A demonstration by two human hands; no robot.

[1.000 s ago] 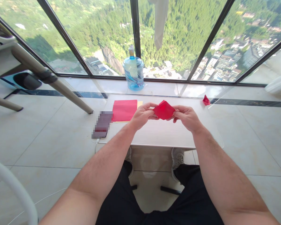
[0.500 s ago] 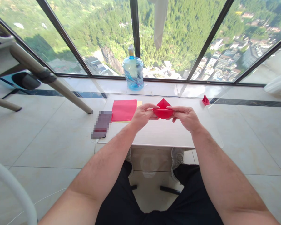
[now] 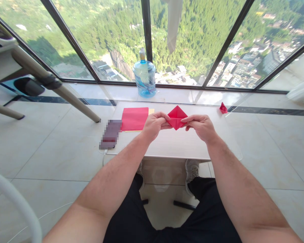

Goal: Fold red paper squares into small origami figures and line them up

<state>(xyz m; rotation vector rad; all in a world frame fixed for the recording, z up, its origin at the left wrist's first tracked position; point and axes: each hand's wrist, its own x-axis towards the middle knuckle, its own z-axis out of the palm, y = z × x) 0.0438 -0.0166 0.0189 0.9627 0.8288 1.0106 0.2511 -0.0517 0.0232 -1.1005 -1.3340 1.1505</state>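
Note:
Above the white table (image 3: 177,145), a piece of folded red paper (image 3: 177,116) is held up in a diamond shape, with a crease running across its middle. My left hand (image 3: 155,124) pinches its left corner between thumb and fingers. On the opposite side, my right hand (image 3: 199,125) grips the right corner, thumb on the front. The fingers behind the paper are partly hidden. A stack of red sheets (image 3: 134,118) lies left of my left hand, with yellow paper (image 3: 151,111) showing at its edge. Far to the right sits a small red folded paper piece (image 3: 223,108).
A blurred-out phone (image 3: 110,135) with a white cable lies at the table's left edge. Behind the table, a large blue water bottle (image 3: 145,79) stands by the window. A metal chair or stand leg (image 3: 76,99) slants down at the left.
The folded red paper has gone from a bulging, opened-out form to a flatter diamond. Both hands remain at its corners, with the right fingertips shifted slightly.

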